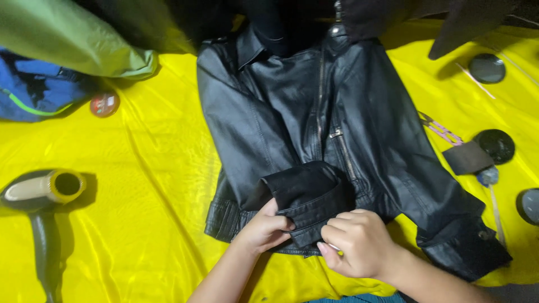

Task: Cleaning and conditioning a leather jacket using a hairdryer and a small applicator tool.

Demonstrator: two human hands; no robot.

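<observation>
Bare yellow sheet (157,185) lies open left of the jacket (314,112). A hair dryer (45,196) blocks the near left. Round tins (494,146) and sticks crowd the right.

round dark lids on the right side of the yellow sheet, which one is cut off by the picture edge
The lowest lid, at the right edge below the other two. The top lid and the middle lid show whole.

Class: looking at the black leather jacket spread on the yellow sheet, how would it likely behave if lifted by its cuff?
The black leather jacket would probably drape and sag: its sleeve already folds softly under both hands. Its glossy surface suggests it may slide on the shiny yellow sheet.
</observation>
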